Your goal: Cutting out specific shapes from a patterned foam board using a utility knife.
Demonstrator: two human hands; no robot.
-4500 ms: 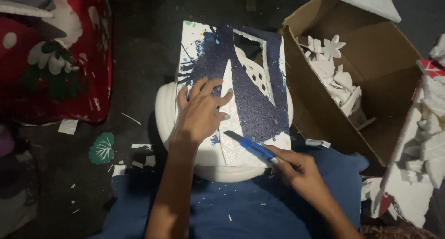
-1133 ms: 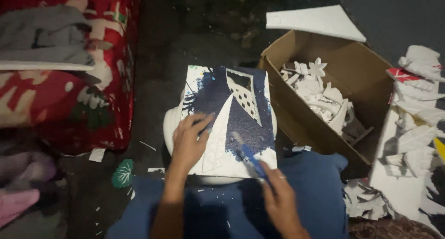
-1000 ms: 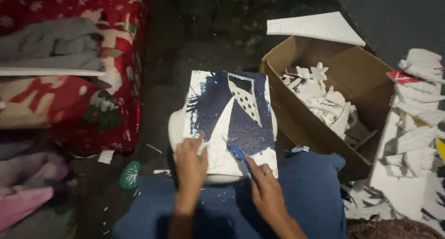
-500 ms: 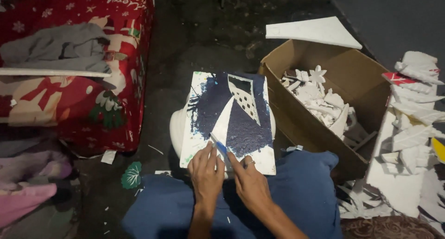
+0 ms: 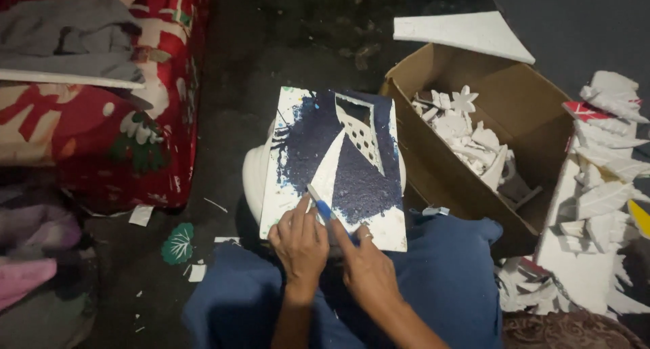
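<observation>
Blue-handled cutter (image 5: 323, 210) sits pinched between both hands, its tip on the white board (image 5: 335, 166) with a dark blue glittered patch. Left hand (image 5: 299, 244) is curled closed around the lower handle, fingers touching the board's near edge; right hand (image 5: 367, 271) is closed too, forefinger laid along the handle. One board lies just beyond the knuckles on one white round stool (image 5: 256, 180). One cardboard box (image 5: 521, 112) of white cut-outs stands to the right hand's far side.
</observation>
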